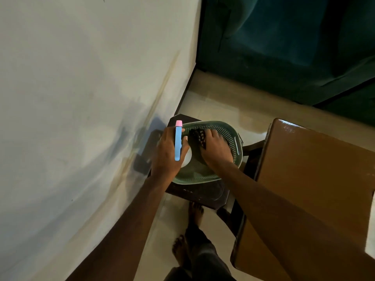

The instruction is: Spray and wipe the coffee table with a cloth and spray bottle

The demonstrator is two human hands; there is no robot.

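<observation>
A green perforated basket [236, 146] sits on a dark stool [199, 193] by the wall. My left hand [167, 153] is wrapped around a spray bottle [178, 142] with a blue head and pink nozzle, held over the basket's left rim. My right hand [216, 150] is inside the basket, fingers closed on a dark patterned cloth [199, 136]. The brown glossy coffee table [316, 179] lies to the right of the stool.
A pale wall [81, 98] runs close along the left. A dark green sofa [294, 47] stands at the back right. Light floor tiles [223, 94] lie between them. My bare feet [188, 236] are on the floor below the stool.
</observation>
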